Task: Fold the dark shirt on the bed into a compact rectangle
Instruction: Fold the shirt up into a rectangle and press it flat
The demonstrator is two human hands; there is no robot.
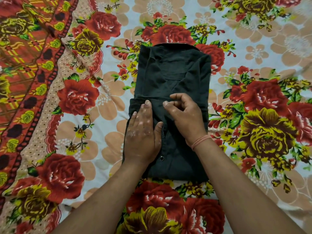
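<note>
The dark shirt [173, 71] lies on the bed in the middle of the view, folded into a long narrow block with its collar at the far end and a row of snap buttons near me. My left hand [143, 130] lies flat on the near left part of the shirt, fingers straight, pressing the cloth down. My right hand [184, 115] rests on the shirt just to the right of it. Its fingers are curled, and the fingertips seem to pinch a fold of the dark cloth near the shirt's middle.
A floral bedsheet [253, 48] with red and yellow roses covers the bed all around the shirt. A red and yellow patterned cloth [22, 56] lies along the left side.
</note>
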